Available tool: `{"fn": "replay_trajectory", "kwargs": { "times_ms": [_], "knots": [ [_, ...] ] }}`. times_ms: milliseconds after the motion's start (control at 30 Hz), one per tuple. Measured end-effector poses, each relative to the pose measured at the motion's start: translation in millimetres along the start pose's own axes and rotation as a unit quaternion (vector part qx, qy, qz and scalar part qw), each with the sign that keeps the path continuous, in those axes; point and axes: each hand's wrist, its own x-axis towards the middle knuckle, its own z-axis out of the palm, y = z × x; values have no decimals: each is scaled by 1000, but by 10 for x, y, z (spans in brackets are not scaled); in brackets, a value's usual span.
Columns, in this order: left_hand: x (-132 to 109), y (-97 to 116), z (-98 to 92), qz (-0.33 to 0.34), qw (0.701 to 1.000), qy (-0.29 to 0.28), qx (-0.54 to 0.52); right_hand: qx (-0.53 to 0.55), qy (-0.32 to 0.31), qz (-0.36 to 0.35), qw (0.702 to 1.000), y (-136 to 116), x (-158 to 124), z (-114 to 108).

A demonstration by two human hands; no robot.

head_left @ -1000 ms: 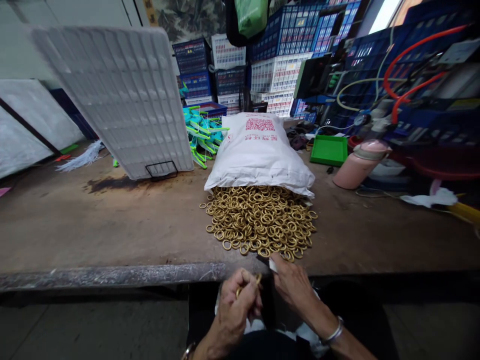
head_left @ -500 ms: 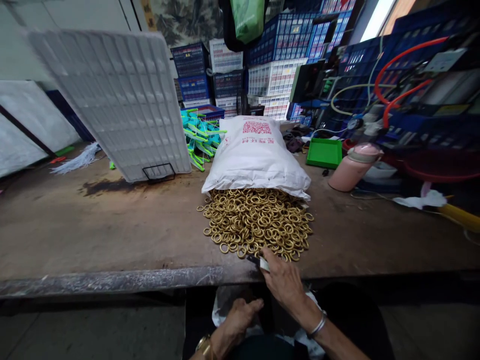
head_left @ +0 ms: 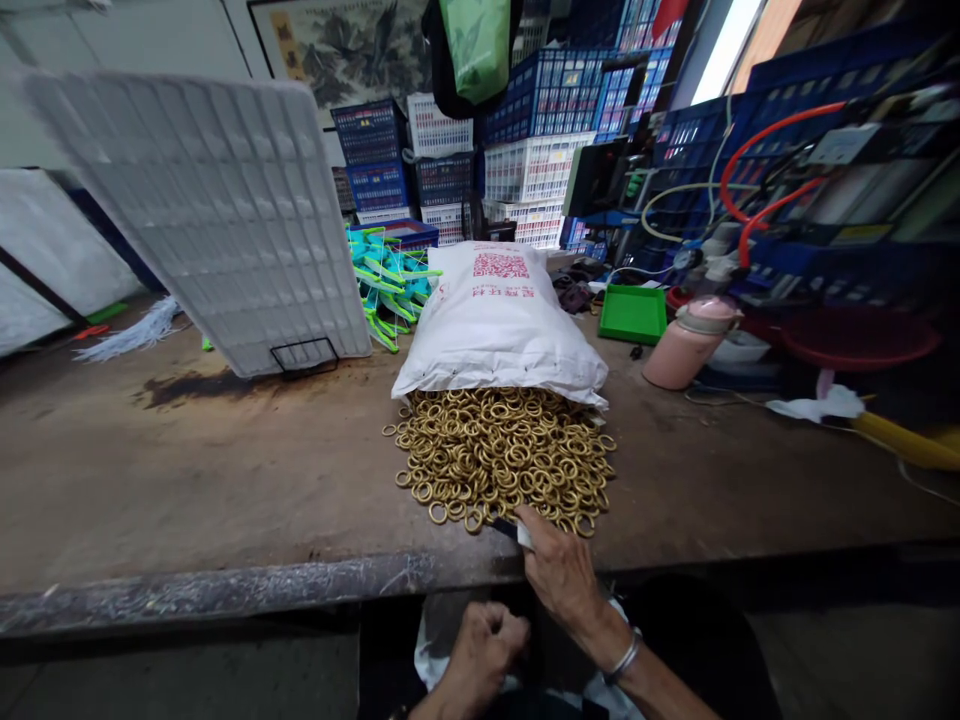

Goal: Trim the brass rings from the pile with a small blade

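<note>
White sack [head_left: 499,325] mid-bench: red QR code and a line of red characters, upside down, unreadable. Framed picture [head_left: 345,50] on wall: small illegible script.

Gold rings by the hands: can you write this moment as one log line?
right hand: fingers at near edge of gold rings | left hand: closed, below table edge | white sack: lying open, rings spilled out

head camera looks forward-down over the workbench [head_left: 187,480].
</note>
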Motion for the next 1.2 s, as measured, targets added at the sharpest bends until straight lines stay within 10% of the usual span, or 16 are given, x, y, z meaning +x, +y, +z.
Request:
{"fn": "replay_trajectory", "kwargs": {
  "times_ms": [300,533,900,1033,1200],
  "knots": [
    [11,512,-100,130,985,106,-31,199,-24,-2,980,98,54,-58],
    [117,614,-152,224,970,87,38,351,-92,34,931,-52,29,-217],
    [-15,515,-139,243,963,112,12,633,-225,246,699,-301,-79,-189],
    [-53,507,-137,203,974,91,-29,608,-206,233,731,-299,-84,-144],
    [-98,543,-188,102,993,28,-59,455,-99,154,872,-247,-35,-117]
  ]
}}
